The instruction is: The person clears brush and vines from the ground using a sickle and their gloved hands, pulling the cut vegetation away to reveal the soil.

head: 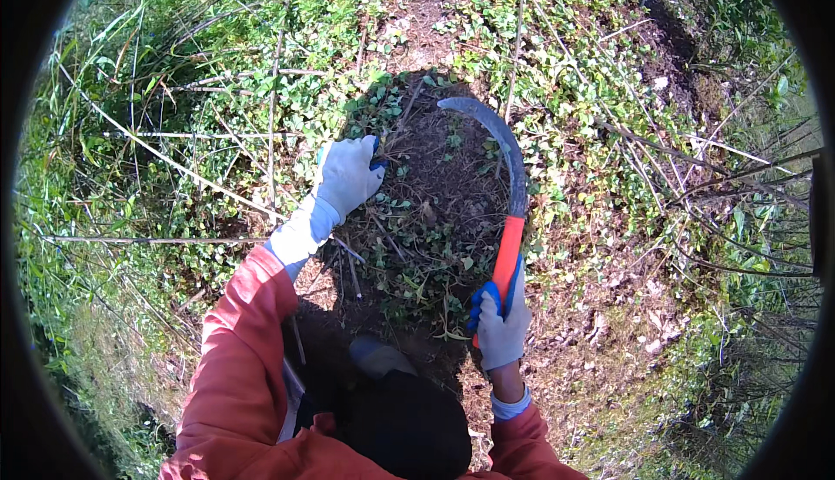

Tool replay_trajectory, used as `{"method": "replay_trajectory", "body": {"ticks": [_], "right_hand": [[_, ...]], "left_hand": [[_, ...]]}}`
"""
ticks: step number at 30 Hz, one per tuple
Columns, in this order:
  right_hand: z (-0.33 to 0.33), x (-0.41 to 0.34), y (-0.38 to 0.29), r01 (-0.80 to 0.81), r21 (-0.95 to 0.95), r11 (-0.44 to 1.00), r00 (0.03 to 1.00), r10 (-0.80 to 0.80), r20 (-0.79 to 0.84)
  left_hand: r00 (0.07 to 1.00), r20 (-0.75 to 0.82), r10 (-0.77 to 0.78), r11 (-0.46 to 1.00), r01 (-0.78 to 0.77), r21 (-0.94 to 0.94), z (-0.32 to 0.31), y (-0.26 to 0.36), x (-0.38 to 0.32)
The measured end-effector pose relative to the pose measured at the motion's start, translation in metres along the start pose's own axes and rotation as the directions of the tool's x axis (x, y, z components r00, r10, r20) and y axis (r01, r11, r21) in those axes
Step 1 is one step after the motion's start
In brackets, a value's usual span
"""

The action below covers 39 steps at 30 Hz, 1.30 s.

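Note:
My right hand (503, 323), in a white glove with blue palm coating, is closed around the orange handle of a sickle (509, 245). The sickle's dark curved blade points up and hooks over to the left, above shaded soil. My left hand (352, 170), in a similar glove, is to the left of the blade, low over leafy ground plants (372, 111). Its fingers bend toward thin stems at the edge of the shadow; whether they grip any cannot be told. A shoe (381, 356) shows in the shade below.
Long dry stalks (176, 167) cross the plants on the left. Thin bare branches (743, 183) spread at the right edge. Dry leaf litter (597, 330) covers the ground at the lower right. Tall green grass (124, 43) grows at the upper left.

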State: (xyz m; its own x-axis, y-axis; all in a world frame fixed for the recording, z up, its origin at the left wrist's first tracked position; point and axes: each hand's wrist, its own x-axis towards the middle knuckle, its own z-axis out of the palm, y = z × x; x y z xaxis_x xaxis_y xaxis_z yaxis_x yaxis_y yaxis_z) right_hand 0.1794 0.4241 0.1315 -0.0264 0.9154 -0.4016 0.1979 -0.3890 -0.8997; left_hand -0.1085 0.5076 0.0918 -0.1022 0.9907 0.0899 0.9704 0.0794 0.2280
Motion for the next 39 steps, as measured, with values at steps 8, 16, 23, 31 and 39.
{"method": "replay_trajectory", "body": {"ticks": [8, 16, 23, 31, 39], "right_hand": [[0.056, 0.047, -0.005, 0.107, -0.347, 0.932, 0.993, -0.079, 0.093], [0.014, 0.008, 0.016, 0.085, -0.265, 0.961, 0.995, -0.068, 0.071], [0.066, 0.093, -0.013, 0.256, -0.487, 0.835, 0.967, -0.228, 0.117], [0.059, 0.088, -0.019, 0.384, -0.649, 0.657, 0.914, -0.368, 0.168], [0.066, 0.107, -0.034, 0.336, -0.651, 0.681, 0.941, -0.216, 0.259]], "left_hand": [[0.987, -0.027, 0.160, 0.857, -0.126, 0.499, -0.003, 0.024, 0.067], [0.906, 0.423, -0.032, 0.942, -0.113, 0.315, -0.009, -0.018, 0.100], [0.943, 0.323, -0.078, 0.951, -0.027, 0.309, -0.021, 0.001, 0.064], [0.961, 0.258, -0.102, 0.958, 0.025, 0.285, -0.011, 0.010, 0.016], [0.964, 0.260, -0.055, 0.971, -0.009, 0.238, -0.008, 0.002, 0.013]]}}
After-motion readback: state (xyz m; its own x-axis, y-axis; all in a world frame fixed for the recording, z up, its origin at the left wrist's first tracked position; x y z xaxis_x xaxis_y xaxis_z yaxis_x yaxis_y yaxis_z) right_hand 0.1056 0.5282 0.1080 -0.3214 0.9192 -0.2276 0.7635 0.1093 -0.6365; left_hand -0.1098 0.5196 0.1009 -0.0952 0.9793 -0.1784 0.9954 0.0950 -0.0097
